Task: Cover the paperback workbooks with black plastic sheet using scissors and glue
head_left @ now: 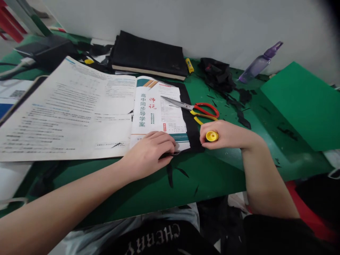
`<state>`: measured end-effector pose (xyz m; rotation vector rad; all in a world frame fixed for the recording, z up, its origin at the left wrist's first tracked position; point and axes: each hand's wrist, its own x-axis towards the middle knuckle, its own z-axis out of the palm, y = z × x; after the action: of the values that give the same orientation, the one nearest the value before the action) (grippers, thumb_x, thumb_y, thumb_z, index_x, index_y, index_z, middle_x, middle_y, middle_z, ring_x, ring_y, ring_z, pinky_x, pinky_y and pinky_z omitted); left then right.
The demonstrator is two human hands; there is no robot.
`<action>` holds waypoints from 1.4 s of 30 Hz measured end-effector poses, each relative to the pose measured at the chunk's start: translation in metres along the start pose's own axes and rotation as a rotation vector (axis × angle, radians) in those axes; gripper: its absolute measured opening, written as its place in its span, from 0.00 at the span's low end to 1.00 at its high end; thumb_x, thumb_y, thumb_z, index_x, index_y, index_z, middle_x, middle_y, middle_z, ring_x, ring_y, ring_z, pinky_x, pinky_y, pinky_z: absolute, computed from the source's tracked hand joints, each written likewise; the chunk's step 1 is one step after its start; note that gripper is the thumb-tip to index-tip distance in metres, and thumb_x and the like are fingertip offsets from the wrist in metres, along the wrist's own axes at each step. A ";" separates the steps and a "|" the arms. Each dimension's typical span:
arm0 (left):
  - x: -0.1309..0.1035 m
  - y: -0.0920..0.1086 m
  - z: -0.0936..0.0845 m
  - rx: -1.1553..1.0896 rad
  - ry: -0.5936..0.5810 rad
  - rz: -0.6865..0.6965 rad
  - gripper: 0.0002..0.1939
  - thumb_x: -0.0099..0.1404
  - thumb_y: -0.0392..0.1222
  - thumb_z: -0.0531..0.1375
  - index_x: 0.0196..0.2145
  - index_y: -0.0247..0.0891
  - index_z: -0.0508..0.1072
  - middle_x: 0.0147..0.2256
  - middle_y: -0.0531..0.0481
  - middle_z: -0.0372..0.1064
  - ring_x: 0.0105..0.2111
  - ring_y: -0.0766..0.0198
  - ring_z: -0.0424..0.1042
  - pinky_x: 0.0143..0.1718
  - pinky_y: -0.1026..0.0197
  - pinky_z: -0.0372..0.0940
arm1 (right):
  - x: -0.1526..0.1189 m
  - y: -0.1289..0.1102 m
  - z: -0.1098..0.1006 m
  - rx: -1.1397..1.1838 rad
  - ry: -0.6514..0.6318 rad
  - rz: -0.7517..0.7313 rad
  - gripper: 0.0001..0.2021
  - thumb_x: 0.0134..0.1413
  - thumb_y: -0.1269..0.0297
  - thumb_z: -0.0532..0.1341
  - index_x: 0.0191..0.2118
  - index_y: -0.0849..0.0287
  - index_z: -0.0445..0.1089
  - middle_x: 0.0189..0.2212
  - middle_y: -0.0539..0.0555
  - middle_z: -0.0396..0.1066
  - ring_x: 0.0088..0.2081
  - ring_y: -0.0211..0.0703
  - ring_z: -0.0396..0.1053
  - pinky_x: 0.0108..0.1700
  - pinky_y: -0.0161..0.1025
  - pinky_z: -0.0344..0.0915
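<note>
An open book lies on the green table, with a printed white cover page on its right side. Black sheet material shows along that page's right edge. My left hand is closed at the bottom edge of the cover page, thumb low and fingers on top, with a dark bit under the fingertips. In my right fist, just right of the black edge, is a yellow glue stick, its round end facing me. Scissors with red and yellow handles lie across the cover page, handles near my right hand.
Behind the book lie a black-covered book and a small yellow object. Crumpled black scraps, a purple spray bottle and a green board are at the right. A black box sits back left.
</note>
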<state>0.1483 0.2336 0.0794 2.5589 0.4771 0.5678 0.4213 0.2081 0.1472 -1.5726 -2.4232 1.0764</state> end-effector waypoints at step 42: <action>-0.013 -0.041 -0.053 0.102 -0.295 0.045 0.22 0.65 0.45 0.58 0.57 0.52 0.65 0.61 0.51 0.60 0.62 0.56 0.58 0.64 0.45 0.48 | 0.067 -0.071 0.091 1.263 0.280 -0.365 0.17 0.55 0.68 0.54 0.16 0.58 0.58 0.12 0.44 0.53 0.14 0.27 0.48 0.17 0.31 0.44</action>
<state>0.1032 0.2814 0.0965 2.6954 0.3522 0.1778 0.2971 0.1991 0.0989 -0.7170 -1.2015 1.6127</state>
